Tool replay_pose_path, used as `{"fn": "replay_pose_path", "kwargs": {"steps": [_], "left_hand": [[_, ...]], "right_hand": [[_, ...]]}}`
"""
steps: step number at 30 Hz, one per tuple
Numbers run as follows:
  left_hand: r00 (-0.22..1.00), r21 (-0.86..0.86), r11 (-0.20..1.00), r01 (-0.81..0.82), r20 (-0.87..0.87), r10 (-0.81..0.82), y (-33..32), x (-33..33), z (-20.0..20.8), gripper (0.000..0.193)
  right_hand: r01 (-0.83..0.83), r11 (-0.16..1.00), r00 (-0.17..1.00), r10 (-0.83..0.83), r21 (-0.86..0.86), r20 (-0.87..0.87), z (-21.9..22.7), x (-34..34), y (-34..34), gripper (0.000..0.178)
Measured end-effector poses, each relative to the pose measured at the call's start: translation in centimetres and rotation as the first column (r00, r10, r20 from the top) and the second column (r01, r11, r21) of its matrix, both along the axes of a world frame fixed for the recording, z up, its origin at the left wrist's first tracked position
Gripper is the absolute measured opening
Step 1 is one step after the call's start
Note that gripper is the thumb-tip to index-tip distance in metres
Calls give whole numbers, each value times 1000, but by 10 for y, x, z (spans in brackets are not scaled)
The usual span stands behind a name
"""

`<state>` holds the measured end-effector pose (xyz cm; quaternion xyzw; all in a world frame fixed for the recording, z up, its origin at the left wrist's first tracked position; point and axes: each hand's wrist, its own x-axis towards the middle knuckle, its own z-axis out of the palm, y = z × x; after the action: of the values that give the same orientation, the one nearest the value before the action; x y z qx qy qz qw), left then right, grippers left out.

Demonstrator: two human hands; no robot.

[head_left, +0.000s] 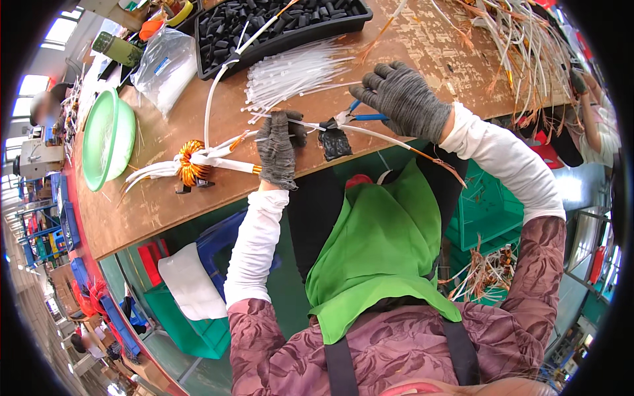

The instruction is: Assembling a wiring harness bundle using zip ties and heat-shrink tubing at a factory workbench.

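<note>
My left hand (276, 150), in a grey knit glove, is closed around white-sleeved wires. They run from a copper-wound ring coil (193, 164) lying on the bench to its left. My right hand (411, 100), gloved the same way, grips blue-handled cutters (367, 117). The cutter jaws point left and meet a white cable (380, 134) beside a small black piece on it. Whether the jaws are closed on anything I cannot tell. From there the cable slants right to bare copper ends. Beneath the jaws, a black block (335, 144) sits at the bench edge.
White cable ties (297, 71) lie loose beyond my hands. Behind them stands a black tray (305, 41) of black caps. A green basin (92, 173) and a clear bag (165, 72) are at left. Wire bundles (522, 39) hang over the right side, near another person.
</note>
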<state>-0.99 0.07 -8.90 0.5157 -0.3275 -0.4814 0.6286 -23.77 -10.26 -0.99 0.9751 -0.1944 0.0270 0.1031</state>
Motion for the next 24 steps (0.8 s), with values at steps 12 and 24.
{"fn": "replay_pose_path", "kwargs": {"steps": [12,24], "left_hand": [[999,-32,999,8,-39,-9,-1,3,-5,37],[999,0,1000,28,-39,-28,0,2,0,36]], "right_hand": [[-40,989,996,50,-140,74,-2,17,5,37],[-32,998,999,33,-54,25,-13,29,6,26]]}}
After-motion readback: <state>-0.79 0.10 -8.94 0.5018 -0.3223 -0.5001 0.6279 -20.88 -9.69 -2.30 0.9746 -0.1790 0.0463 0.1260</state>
